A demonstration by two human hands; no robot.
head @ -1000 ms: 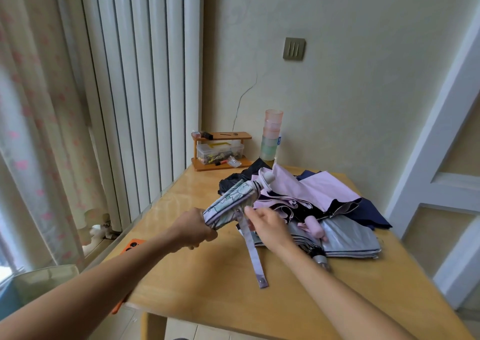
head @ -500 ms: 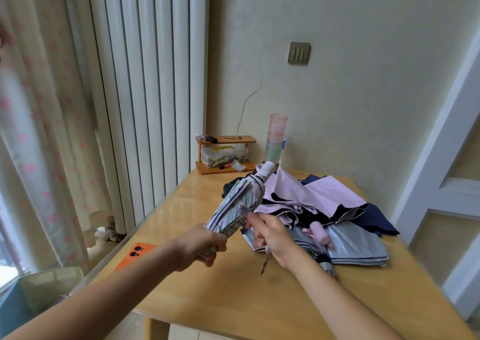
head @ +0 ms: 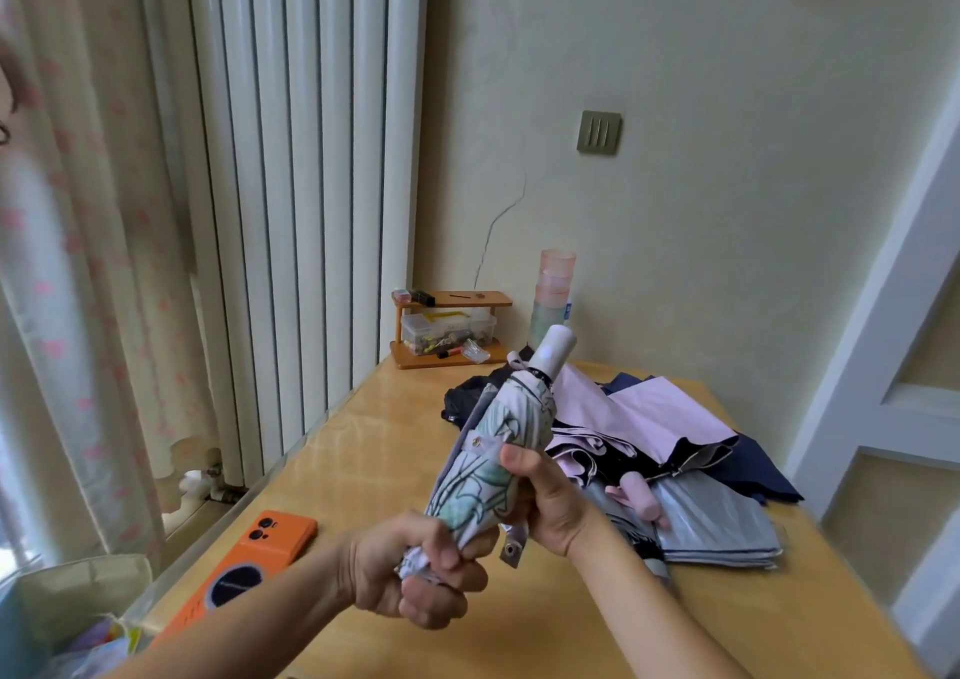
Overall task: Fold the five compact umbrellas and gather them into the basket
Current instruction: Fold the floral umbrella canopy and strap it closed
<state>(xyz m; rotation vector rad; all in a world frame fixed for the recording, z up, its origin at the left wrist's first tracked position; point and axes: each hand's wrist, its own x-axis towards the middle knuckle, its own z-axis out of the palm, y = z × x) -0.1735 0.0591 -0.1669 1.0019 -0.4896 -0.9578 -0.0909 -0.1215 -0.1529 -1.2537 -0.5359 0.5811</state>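
— How far had the job been taken?

— Only one umbrella was in hand. The printed umbrella (head: pixel 498 450) was held above the near middle of the table (head: pixel 363 444), with its canopy rolled tight and its white handle (head: pixel 553 353) pointed up and away. The strap (head: pixel 511 548) had been brought round the roll, but its snap end hung loose below the right hand (head: pixel 545 502), so the fastening was judged not yet done.

— And the others?

— Four were judged to be left. A lilac umbrella (head: pixel 649 413), a silver umbrella (head: pixel 717 522), a navy umbrella (head: pixel 769 476) and a black umbrella (head: pixel 467 398) were heaped, slack and unfolded, on the far right of the table (the count was made by colour, since much was hidden in the heap). None was seen in a basket. A pale container at the near left edge was cut off and could not be named with certainty.

— How were the hands set?

— The left hand (head: pixel 415 574) was curled tightly round the near, lower end of the roll. The right hand was wrapped round its middle, just beside the left, with the thumb laid upward on the fabric.

— Anything else?

— An orange phone (head: pixel 254 559) was noted on the near left of the table, well apart.
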